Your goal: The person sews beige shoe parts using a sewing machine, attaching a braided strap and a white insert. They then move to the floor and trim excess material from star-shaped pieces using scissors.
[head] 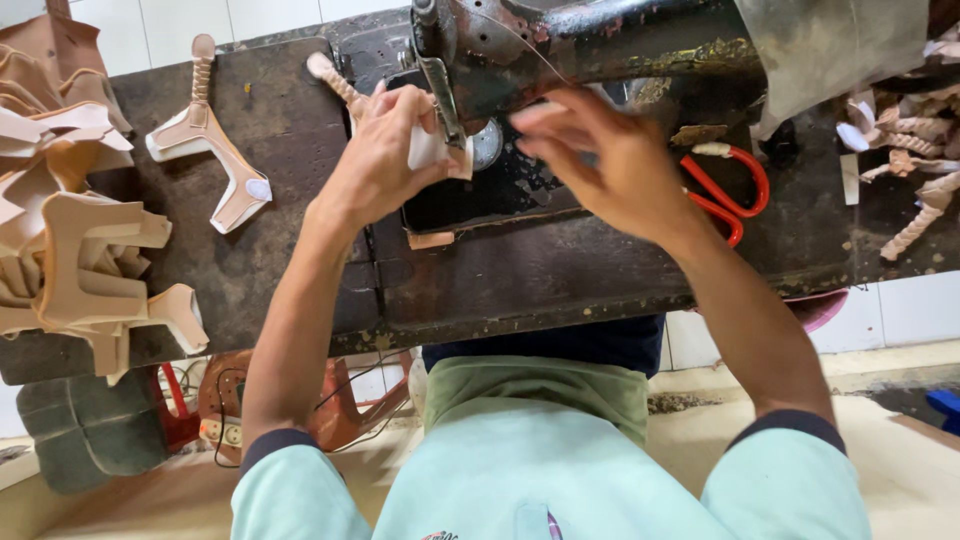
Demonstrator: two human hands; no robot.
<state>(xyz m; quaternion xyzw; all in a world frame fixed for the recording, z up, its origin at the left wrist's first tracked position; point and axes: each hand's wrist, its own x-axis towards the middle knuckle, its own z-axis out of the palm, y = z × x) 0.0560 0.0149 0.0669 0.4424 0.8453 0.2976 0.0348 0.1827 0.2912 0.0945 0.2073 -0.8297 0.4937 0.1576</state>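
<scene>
At the needle of the old black sewing machine (600,40), the left hand (385,160) pinches a pale leather piece (432,150) in a narrow grip, its braided strap end reaching up-left. The right hand (610,160) hovers just beside, fingers spread loose and blurred, holding nothing visible. Red-handled scissors (735,195) lie right of it on the dark surface (280,260); tan cut pieces (80,250) pile at far left.
</scene>
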